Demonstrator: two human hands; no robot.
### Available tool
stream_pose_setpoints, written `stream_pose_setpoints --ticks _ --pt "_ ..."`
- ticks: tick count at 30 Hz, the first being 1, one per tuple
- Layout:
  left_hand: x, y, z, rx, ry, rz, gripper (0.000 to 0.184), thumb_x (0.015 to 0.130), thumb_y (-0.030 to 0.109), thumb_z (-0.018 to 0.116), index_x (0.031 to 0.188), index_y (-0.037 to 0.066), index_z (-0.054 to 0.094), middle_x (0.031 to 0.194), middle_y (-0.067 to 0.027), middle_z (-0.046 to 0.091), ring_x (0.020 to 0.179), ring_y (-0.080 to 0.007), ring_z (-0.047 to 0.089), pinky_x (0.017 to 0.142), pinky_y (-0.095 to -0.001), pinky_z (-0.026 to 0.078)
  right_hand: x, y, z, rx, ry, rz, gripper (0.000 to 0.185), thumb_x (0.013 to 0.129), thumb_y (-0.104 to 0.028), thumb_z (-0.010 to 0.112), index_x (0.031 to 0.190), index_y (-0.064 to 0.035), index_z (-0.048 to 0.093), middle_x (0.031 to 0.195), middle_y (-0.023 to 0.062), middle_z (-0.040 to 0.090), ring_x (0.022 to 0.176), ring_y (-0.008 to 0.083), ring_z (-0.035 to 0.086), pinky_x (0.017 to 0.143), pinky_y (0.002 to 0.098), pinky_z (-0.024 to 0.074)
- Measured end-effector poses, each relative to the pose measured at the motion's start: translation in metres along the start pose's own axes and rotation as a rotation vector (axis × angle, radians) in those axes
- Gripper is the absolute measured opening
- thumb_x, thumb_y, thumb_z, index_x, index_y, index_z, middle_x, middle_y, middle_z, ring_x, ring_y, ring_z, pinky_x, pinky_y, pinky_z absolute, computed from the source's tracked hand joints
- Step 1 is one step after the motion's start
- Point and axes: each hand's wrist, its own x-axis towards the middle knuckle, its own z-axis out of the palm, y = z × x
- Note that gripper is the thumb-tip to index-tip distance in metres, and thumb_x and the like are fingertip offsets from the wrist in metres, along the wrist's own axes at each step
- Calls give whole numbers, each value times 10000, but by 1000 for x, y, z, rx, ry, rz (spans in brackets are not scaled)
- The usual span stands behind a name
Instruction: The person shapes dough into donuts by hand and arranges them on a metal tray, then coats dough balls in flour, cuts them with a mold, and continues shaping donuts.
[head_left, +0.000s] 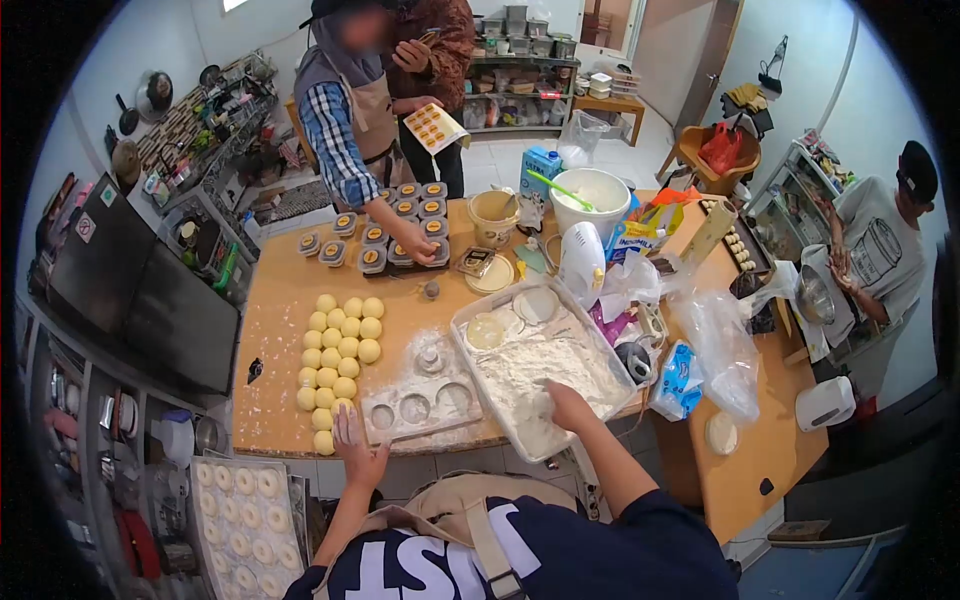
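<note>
My left hand (360, 450) rests at the table's front edge with fingers stretched out, between the dough balls and a floury white mould (430, 408) with three round hollows. Several pale dough balls (338, 345) lie in rows on the wooden table. My right hand (562, 410) reaches into the flour (560, 355) in a white tray (488, 402); its fingers are sunk in flour, so their grip is hidden. A round pale disc (487, 331) and a whitish round one (536, 304) lie in the tray's far end. A small flour-dusted round piece (429, 358) stands behind the mould.
Ring-shaped doughs (245, 515) fill a tray at lower left. Across the table, a person's hand (415, 243) touches labelled tubs (405, 225). A hand mixer (582, 262), white bucket (590, 200) and plastic bags (715, 345) crowd the right. Another person (875, 240) stands far right.
</note>
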Motion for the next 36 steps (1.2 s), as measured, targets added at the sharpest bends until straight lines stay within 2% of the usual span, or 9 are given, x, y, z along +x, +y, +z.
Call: stream_pose_setpoints --ticks 2,8,11,14,20,23,26,29,36 --pt "1 0 1 9 -2 18 897 690 258 725 1399 16 232 1454 -249 227 1303 -462 234 1074 -538 188 10 19 6 -268 -65 -106 315 703 -38 622 1016 -13 595 1064 199 576 1050 364 521 888 405 438" --pt "1 4 2 30 8 -34 896 693 260 727 1400 21 233 1453 -252 227 1295 -465 240 1072 -542 182 6 46 -11 53 35 42 331 718 22 532 1040 -14 601 1113 203 571 1071 350 525 917 408 424" --pt "4 9 1 37 -8 -20 883 693 261 727 1395 21 248 1451 -257 227 1294 -469 240 1071 -545 182 2 60 -6 -121 41 -136 308 735 25 506 1028 3 598 1143 209 567 1067 346 536 919 415 425" --pt "5 7 4 54 -27 -41 876 694 264 724 1393 20 256 1446 -265 230 1298 -471 235 1072 -549 181 1 55 -17 -147 -34 60 326 740 17 505 1056 13 587 1145 209 570 1049 349 548 913 422 434" --pt "18 11 3 68 -314 -182 981 647 325 749 1417 8 230 1468 -237 214 1363 -404 188 1112 -486 153 -6 72 0 -230 23 -29 378 735 -18 586 1112 -23 565 1067 224 583 1027 361 548 880 395 446" --pt "19 -1 14 239 -521 -93 1011 632 363 773 1417 11 243 1468 -228 226 1377 -379 178 1122 -478 140 0 51 -23 87 112 63 428 766 -6 556 1193 -25 529 1118 219 568 1012 355 564 883 381 462" --pt "32 -10 18 192 -683 -25 1008 620 380 787 1405 11 275 1470 -217 232 1383 -374 168 1127 -478 134 18 31 -14 1255 225 307 458 792 -13 551 1246 -27 487 1143 187 537 982 320 575 866 373 488" --pt "46 -26 29 299 -780 53 1002 607 394 791 1393 12 301 1469 -197 255 1376 -367 193 1130 -473 136 34 -22 -11 1816 41 277 522 801 -17 595 1296 -73 441 1114 103 532 968 249 569 858 387 488" --pt "62 -54 43 232 -868 113 1009 596 445 790 1411 110 300 1406 -161 376 1274 -328 376 1101 -503 189 97 -134 80 438 -111 -205 484 631 -87 763 1071 -22 572 1013 127 605 936 269 588 853 354 466"
